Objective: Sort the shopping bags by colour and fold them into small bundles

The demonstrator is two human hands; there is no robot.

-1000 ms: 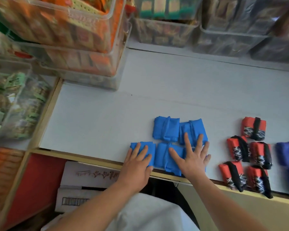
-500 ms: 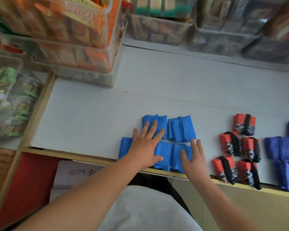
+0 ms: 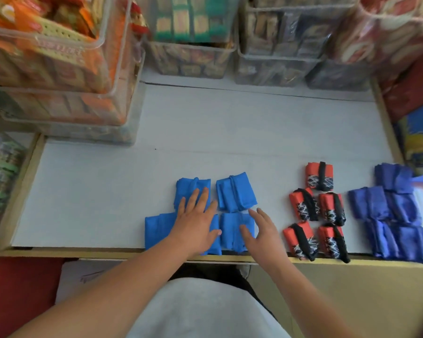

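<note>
As the left hand presses flat on the blue bundles, the right hand lies open, empty, at their right edge.

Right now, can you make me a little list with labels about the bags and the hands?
Bright blue bundles: one group, two rows, near the front edge of the table
Red bundles: five, black straps, right of the bright blue
Dark blue bundles: far right, count unclear
Left hand: flat, fingers straight, resting on bright blue bundles
Right hand: fingers spread, at the near right bright blue bundle
Clear bins: stacked along the back and left
</note>
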